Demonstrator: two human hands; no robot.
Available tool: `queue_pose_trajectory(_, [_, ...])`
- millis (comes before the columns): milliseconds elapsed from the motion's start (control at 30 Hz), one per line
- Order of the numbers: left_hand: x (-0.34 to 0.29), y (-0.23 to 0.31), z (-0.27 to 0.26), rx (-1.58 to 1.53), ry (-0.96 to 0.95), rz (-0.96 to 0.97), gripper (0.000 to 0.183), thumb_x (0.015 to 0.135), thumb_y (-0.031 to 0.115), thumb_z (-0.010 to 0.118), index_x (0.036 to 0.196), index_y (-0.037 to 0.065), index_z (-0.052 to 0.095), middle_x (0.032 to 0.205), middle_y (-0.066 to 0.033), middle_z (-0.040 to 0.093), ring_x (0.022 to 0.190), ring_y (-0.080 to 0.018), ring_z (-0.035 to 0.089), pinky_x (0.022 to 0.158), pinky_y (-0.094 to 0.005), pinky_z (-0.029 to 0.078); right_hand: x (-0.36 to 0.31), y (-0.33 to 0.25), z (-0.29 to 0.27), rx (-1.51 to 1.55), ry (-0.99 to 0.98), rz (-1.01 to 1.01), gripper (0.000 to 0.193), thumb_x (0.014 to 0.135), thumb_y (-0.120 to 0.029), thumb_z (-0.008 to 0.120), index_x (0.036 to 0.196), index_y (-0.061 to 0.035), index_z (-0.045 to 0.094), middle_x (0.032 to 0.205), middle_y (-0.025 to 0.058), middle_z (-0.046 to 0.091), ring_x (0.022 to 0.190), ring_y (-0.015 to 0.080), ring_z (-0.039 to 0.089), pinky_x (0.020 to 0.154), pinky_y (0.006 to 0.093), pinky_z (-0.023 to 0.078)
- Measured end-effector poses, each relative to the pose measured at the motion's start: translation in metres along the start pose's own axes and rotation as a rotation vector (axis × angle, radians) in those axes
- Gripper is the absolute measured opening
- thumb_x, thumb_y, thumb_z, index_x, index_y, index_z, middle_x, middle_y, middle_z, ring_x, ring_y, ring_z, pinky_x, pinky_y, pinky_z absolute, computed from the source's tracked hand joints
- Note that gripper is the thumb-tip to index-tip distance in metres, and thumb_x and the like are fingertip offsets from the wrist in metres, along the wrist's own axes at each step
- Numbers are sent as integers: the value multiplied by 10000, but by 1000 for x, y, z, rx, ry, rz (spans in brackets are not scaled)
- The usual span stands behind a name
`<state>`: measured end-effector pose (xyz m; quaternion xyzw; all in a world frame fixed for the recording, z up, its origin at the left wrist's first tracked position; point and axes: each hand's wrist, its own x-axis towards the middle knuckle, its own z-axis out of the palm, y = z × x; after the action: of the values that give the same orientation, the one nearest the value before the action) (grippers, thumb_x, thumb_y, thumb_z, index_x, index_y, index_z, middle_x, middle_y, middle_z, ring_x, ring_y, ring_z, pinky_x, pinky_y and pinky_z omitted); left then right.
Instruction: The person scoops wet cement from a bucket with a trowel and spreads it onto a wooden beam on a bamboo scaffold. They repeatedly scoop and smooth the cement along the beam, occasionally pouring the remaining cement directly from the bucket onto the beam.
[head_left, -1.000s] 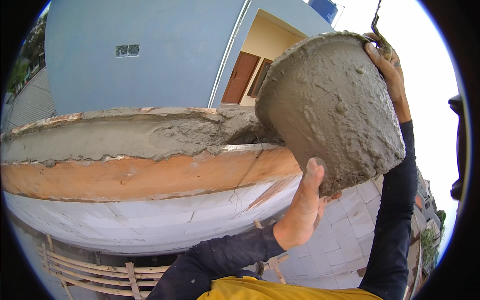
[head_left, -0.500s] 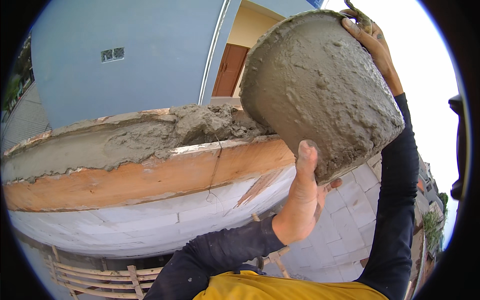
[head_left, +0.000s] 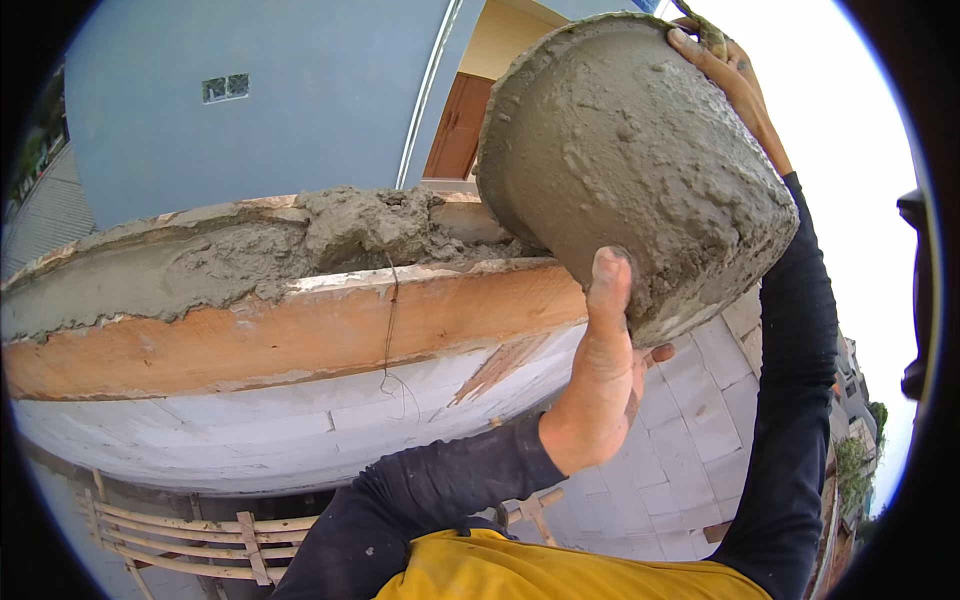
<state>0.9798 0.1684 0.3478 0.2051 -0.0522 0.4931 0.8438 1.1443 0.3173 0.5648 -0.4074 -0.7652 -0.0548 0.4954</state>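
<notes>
A bucket (head_left: 660, 170) caked in wet grey mortar is tipped on its side over the top of the wall form, its mouth turned left and away from me. My left hand (head_left: 598, 370) supports it from below, thumb pressed on the coated side. Up at the far right, my right hand (head_left: 725, 75) grips its rim near the rope-like handle (head_left: 705, 30). Wet mortar (head_left: 365, 225) lies heaped in the channel just left of the bucket, behind an orange-brown form board (head_left: 290, 345). The inside of the bucket is hidden.
Below the board stands a white block wall (head_left: 270, 435) with a thin wire (head_left: 390, 330) hanging over it. A bamboo scaffold (head_left: 190, 540) is low at the left. Behind the channel rises a blue wall (head_left: 270, 140) beside a brown door (head_left: 460, 125).
The mortar heap and form board have shifted left in view against the bucket. Both hands keep their hold, and the bucket stays tipped, slightly higher in the picture.
</notes>
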Motion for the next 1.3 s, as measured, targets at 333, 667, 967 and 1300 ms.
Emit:
queue_pose_trajectory(333, [-6,2,3,141,45,83,828,920,852,424,1501,264,391,1416,43,506,1246,-145,480,942,-389,391,-20,-15,15,82,46,63,594,838,-566,808,1133,-61,709,830,62,663,789,186,698,713,316,591])
queue_pose_trajectory(667, [-14,10,8,184,59,42,963,888,890,425,1595,250,293,1513,58,414,1312,-144,419,964,-369,369,-21,-19,15,139,88,118,531,840,-525,828,1093,-75,706,813,48,660,751,160,692,684,298,602])
queue_pose_trajectory(967, [-11,23,5,262,18,60,964,880,905,413,1560,226,340,1458,73,459,1220,-127,415,916,-346,343,-15,-9,18,119,63,169,706,789,-570,844,1222,-39,671,975,125,692,941,277,718,837,415,605])
queue_pose_trajectory(1300, [-2,18,2,322,0,76,1005,863,930,386,1548,196,359,1460,46,483,1215,-137,418,925,-352,327,-34,-16,18,290,161,129,541,878,-452,808,1166,-17,666,845,61,655,773,184,700,689,324,598])
